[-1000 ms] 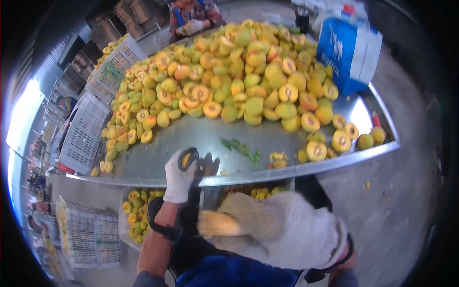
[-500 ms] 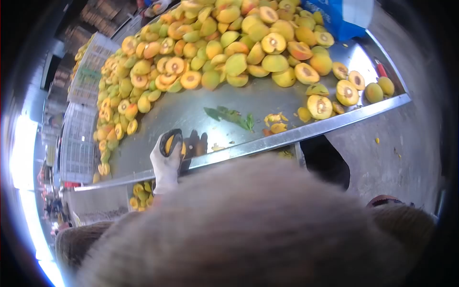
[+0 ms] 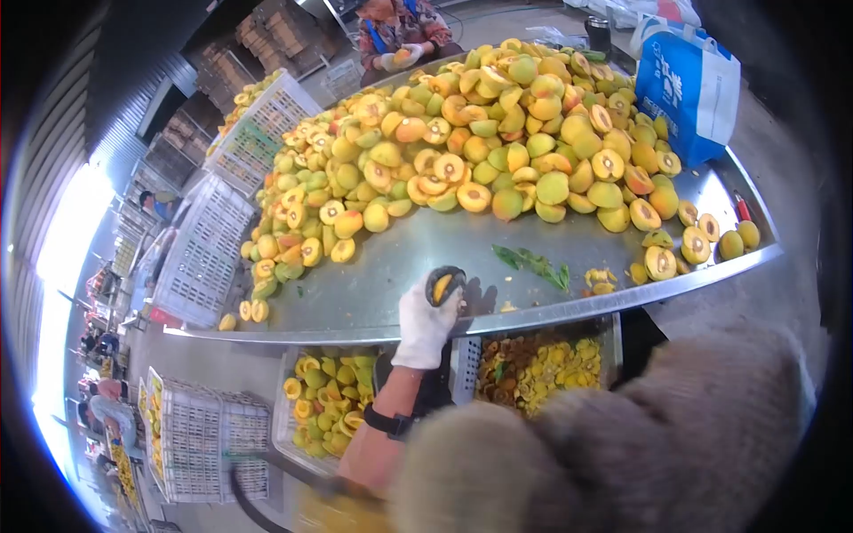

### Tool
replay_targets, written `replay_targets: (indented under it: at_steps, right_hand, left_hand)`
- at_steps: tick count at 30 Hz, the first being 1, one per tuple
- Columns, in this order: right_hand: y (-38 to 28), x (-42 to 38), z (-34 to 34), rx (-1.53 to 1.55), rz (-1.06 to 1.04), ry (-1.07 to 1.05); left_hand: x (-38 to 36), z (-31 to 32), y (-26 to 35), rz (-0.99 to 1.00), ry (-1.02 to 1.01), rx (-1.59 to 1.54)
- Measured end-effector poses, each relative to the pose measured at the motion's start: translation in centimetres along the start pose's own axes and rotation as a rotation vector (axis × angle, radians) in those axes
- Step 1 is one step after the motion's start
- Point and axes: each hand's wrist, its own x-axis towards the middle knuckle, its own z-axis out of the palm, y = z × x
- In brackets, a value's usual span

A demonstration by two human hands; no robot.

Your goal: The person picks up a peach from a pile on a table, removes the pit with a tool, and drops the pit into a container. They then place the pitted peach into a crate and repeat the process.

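My left hand (image 3: 429, 322), in a white glove, is closed above the metal table's (image 3: 391, 258) front edge. Its dark fingertips curl round a yellow-orange peach piece (image 3: 442, 287), mostly hidden by the fingers. My right hand does not show; a blurred brown fuzzy shape fills the lower right. Beyond my left hand lies a large heap of halved peaches (image 3: 498, 133), some with pits. Green leaves (image 3: 533, 265) and yellow scraps (image 3: 601, 281) lie to its right on the metal.
Below the table edge are a crate of peach halves (image 3: 329, 400) and a bin of scraps (image 3: 542, 364). White crates (image 3: 209, 253) stand at the left. A blue-and-white bag (image 3: 684, 89) and a red-handled tool (image 3: 742, 207) are at the right. Across the table sits a co-worker (image 3: 404, 31).
The view has shifted, showing more of the table's far side and the bins below. My left hand appears further right in view, with its forearm now visible, still closed on the peach piece.
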Motion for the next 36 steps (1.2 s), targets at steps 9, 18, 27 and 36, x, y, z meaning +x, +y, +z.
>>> replay_targets:
  at_steps: [9,18,27,36]
  right_hand:
    - [-1.5,1.3,1.4,-0.007,0.008,0.003]
    - [-2.7,-0.5,0.3,0.122,0.153,0.151]
    - [8.1,-4.4,19.5,0.223,0.396,0.504]
    - [9.0,-3.5,20.0,0.079,0.481,0.468]
  left_hand:
    - [0.2,0.0,-0.3,0.012,0.037,0.013]
    - [-1.4,-2.1,-0.2,-0.059,0.027,-0.663]
    - [-9.8,-0.5,1.9,-0.432,-0.056,-1.261]
    - [-12.0,1.9,3.1,-0.264,-0.039,-0.930]
